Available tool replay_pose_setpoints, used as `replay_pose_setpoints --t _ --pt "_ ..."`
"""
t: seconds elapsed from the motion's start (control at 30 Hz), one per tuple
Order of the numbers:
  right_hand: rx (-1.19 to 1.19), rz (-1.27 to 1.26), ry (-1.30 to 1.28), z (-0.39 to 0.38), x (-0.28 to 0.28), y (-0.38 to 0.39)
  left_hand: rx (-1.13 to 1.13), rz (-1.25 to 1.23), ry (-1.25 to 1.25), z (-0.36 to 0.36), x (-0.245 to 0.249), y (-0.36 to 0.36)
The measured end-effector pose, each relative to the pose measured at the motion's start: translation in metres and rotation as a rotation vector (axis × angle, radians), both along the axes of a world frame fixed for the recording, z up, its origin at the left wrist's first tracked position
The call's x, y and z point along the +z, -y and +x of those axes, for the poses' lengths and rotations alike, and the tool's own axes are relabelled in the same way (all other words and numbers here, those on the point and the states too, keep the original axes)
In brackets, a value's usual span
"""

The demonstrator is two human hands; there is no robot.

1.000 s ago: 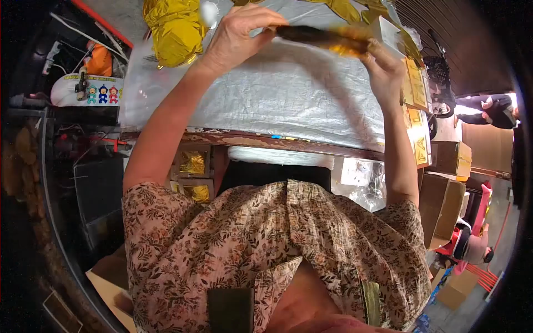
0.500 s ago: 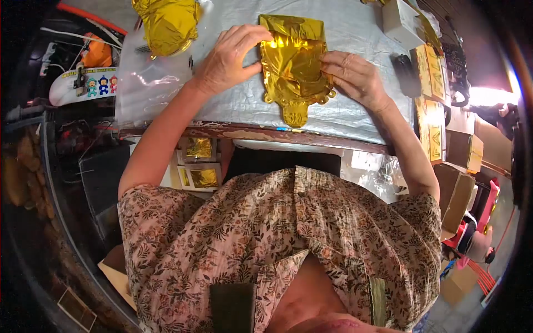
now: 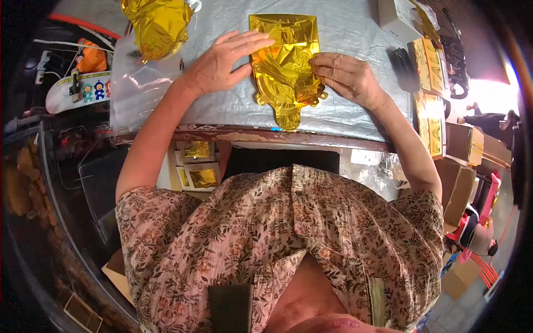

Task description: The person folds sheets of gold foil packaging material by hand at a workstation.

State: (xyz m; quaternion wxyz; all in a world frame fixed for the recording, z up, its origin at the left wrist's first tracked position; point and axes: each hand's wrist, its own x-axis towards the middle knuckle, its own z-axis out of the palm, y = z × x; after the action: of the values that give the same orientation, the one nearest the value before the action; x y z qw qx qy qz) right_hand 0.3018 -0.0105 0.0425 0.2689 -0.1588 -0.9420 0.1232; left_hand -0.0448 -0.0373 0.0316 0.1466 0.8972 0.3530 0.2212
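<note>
Left hand [image 3: 219,64] flat, fingers apart, tips pressing the left edge of the gold foil balloon [image 3: 286,66]. Right hand [image 3: 350,77] fingers bunched on balloon's right edge; pinching or pressing, cannot tell. Balloon lies flat between both hands on grey table cover [image 3: 233,108]. Crumpled gold foil [image 3: 158,22] up-left of balloon, white box [image 3: 395,16] up-right.

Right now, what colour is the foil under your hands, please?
Shiny gold foil, head view.

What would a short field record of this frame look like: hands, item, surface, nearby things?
Left hand: flat, open, pressing on gold foil balloon
Right hand: fingertips at the balloon's right edge; grip unclear
Surface: table cover, grey woven sheet
Nearby: crumpled gold foil, white box, clear plastic bag
</note>
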Motion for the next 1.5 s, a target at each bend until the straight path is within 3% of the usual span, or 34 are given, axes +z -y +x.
replay_pose_setpoints --t 0.37,0.73,0.83,1.13,1.5 --pt "-0.013 0.114 0.017 -0.003 0.006 0.003 -0.001 0.049 -0.084 0.005 0.005 0.003" --pt "-0.081 0.149 0.009 0.002 0.0 -0.004 0.031 0.081 0.074 0.016 0.028 -0.028" --pt "-0.086 0.178 0.006 0.001 0.0 -0.005 -0.007 0.237 0.095 0.047 0.016 -0.049" --pt "-0.085 0.119 0.006 0.003 0.001 -0.003 -0.085 0.161 -0.055 0.077 -0.018 -0.063" --pt "-0.1 0.1 0.124 0.003 0.005 -0.006 -0.069 0.179 -0.075 0.076 -0.02 -0.061"
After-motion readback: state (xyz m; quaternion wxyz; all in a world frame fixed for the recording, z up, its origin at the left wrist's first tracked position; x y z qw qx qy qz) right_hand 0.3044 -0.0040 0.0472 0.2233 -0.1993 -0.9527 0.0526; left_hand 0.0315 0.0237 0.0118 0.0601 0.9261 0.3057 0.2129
